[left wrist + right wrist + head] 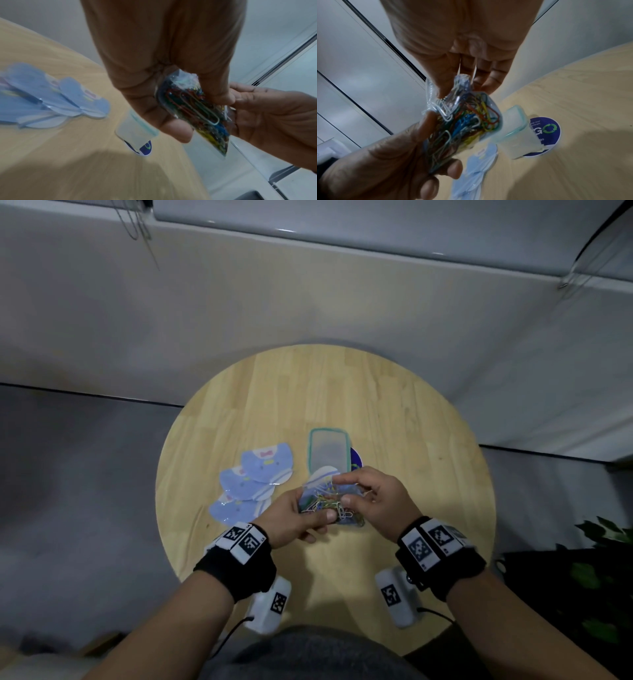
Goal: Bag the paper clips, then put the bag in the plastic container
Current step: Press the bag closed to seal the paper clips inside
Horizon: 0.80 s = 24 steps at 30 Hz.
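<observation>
A small clear bag (329, 501) stuffed with coloured paper clips (193, 108) hangs above the round wooden table (394, 412), held between both hands. My left hand (294, 518) grips its lower part with thumb and curled fingers. My right hand (373, 494) pinches its upper edge (462, 81). The clips (465, 121) show through the plastic in both wrist views. Just beyond the hands stands the clear plastic container (329, 450) with a green rim, lying on the table; whether it has a lid on I cannot tell.
Several blue cartoon-printed bags (253, 484) overlap on the table left of the container. A round blue sticker (546, 134) lies under the container. Two white tagged devices (270, 604) (399, 597) sit at the near table edge. A dark plant (603, 570) is at the right.
</observation>
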Each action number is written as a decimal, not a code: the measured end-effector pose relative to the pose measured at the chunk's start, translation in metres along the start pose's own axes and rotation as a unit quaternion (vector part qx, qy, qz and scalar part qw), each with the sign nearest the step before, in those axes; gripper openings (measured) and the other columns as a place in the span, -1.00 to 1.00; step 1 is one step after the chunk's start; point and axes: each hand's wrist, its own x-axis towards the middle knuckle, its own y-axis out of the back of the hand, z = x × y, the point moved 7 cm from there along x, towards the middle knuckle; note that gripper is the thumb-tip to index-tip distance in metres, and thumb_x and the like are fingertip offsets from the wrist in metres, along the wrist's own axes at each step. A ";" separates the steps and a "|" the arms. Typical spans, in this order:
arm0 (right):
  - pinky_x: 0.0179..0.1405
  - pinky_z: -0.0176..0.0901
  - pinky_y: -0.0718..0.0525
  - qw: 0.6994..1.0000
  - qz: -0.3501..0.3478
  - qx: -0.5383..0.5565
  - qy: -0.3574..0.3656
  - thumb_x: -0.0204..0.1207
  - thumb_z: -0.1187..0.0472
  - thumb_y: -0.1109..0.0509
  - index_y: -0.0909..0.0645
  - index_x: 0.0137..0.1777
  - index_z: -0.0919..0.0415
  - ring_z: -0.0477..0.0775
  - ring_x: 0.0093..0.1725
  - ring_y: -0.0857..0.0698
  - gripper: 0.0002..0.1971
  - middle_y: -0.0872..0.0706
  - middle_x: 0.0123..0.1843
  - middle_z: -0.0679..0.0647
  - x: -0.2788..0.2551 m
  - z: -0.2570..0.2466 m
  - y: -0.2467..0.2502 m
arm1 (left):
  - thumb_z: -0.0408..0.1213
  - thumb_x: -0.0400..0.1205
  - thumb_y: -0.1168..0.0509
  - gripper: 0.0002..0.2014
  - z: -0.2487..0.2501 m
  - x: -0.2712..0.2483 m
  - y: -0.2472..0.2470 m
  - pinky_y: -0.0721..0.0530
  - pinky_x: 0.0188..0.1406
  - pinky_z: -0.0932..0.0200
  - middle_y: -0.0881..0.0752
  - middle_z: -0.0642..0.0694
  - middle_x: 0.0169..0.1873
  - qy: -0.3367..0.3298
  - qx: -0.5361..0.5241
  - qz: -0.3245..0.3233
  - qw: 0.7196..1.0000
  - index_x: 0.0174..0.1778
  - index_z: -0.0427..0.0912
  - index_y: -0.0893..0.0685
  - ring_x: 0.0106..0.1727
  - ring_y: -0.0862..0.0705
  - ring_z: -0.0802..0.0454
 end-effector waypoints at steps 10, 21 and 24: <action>0.00 -0.51 -0.52 0.998 -0.068 0.011 0.005 0.44 0.33 -0.45 -0.77 -0.03 0.23 -0.32 -0.11 -0.62 -0.86 -0.59 -0.13 -0.13 0.002 -0.015 0.004 | -0.03 0.46 -0.41 -0.74 0.030 -0.008 -0.007 -0.66 -0.39 0.25 -0.78 0.10 -0.23 -0.021 -0.013 -0.011 1.000 0.03 0.03 -0.65 -0.25 -0.74 0.12; 0.03 -0.01 -0.67 0.994 -0.021 0.108 0.012 0.30 0.50 -0.53 -0.75 -0.09 0.28 0.09 -0.12 -0.68 -0.79 -0.69 -0.16 0.16 0.008 -0.052 0.031 | -0.05 0.54 -0.39 -0.72 0.062 -0.014 -0.007 -0.74 -0.24 0.15 -0.80 -0.01 -0.12 -0.048 -0.056 0.008 0.997 0.14 -0.04 -0.68 -0.09 -0.77 0.08; -0.08 -0.34 -0.70 0.988 -0.049 0.149 -0.004 0.34 0.53 -0.48 -0.68 0.08 0.19 -0.17 -0.18 -0.73 -0.65 -0.73 -0.08 0.08 0.006 -0.055 0.028 | 0.00 0.49 -0.37 -0.66 0.066 -0.017 -0.007 -0.73 -0.25 0.16 -0.81 -0.02 -0.11 -0.043 -0.044 0.003 0.998 0.12 -0.05 -0.68 -0.10 -0.78 0.06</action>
